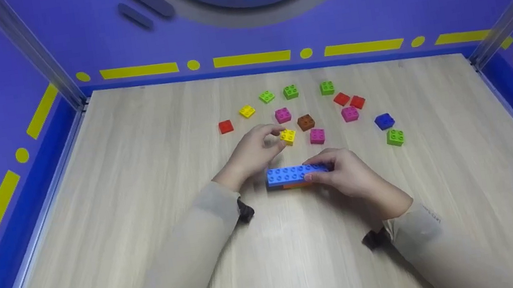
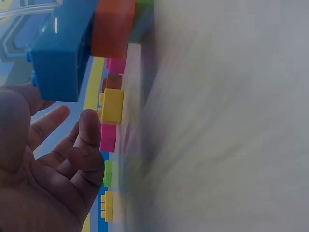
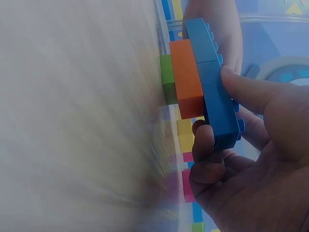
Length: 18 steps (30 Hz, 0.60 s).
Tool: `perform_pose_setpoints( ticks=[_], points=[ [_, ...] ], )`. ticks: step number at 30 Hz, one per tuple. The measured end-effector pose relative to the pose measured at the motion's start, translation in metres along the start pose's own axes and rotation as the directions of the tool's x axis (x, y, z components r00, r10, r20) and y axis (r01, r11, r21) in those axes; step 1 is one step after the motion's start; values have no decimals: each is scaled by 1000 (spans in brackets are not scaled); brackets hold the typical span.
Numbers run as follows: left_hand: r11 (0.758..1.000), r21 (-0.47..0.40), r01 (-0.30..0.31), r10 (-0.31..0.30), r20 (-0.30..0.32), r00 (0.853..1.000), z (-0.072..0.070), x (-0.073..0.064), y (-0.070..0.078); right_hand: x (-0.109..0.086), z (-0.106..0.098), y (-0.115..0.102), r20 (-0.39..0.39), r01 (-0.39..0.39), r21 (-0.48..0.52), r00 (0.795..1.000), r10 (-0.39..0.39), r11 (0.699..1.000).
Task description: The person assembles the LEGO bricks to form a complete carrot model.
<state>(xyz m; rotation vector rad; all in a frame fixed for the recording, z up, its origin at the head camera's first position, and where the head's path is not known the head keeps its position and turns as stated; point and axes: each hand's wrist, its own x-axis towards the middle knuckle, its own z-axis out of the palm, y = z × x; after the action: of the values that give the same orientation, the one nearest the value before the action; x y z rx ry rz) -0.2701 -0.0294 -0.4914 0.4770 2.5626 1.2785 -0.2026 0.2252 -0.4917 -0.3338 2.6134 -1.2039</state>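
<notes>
Yellow brick [image 1: 288,137] at the parted fingertips of the left hand [image 1: 255,150], whether pinched I cannot tell, blue-topped stack [image 1: 285,175] on the near side, its right end gripped by the right hand [image 1: 350,173], thumb opposite fingers

The person's left hand [image 1: 251,151] is beyond the left end of the blue bar [image 1: 286,172], thumb [image 1: 278,148] and index finger [image 1: 272,128] curved and parted. The right hand [image 1: 350,174] grips the bar's right end; both sleeved forearms [image 1: 177,257] slant inward.
</notes>
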Motion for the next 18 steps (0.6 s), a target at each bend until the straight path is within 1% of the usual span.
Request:
perform_pose_setpoints(
  ticks=[3, 7, 10, 12, 15, 18],
  points=[
    [1000, 31, 1, -1, 2, 1000, 2, 11, 0, 0, 0, -1, -3, 7, -6, 1000, -7, 1000],
    [997, 66, 39, -40, 13, 999, 4, 21, 2, 0, 0, -1, 1, 6, -5, 1000, -6, 1000],
    [994, 88, 72, -74, 27, 997, 4, 27, 3, -1, -1, -1, -1, 9, -9, 1000, -9, 1000],
    [991, 108, 83, -87, 37, 996, 4, 29, 4, -1, 0, -1, 0, 10, -10, 1000, -10, 1000],
    [986, 138, 93, -101, 54, 993, 4, 33, 4, -1, 0, -1, 4, 3, -12, 1000, -3, 1000],
    [985, 146, 93, -103, 65, 993, 2, 36, 4, -1, -1, 0, 7, -11, -13, 1000, 11, 1000]
  ],
)
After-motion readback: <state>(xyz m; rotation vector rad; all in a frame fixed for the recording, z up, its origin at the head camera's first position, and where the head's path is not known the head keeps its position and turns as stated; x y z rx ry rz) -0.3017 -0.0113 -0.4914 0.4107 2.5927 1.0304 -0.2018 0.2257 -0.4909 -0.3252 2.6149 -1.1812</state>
